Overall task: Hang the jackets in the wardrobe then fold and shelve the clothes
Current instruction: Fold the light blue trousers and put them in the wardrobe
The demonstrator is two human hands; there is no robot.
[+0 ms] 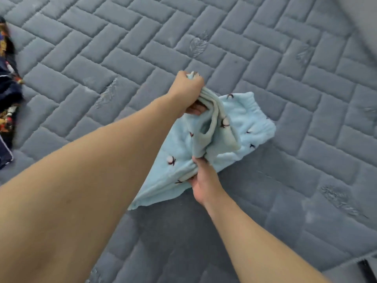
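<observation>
Head view, both hands (188, 89) (201, 176) clutching blue fleece garment (251, 123)

Head camera, looking steeply down over both outstretched arms.

The single wide-angle view sits close above the grey quilted mattress (265, 58), which fills nearly the whole frame and bends at the edges; the left hand (188, 89) and right hand (204, 180) lie near the centre, forearms running in from below.

a: grey quilted mattress (265, 58) fills the view, brick-pattern stitching, leaf motifs here and there.
b: and a paler surface at the top right corner (361, 13), blurred.
</observation>
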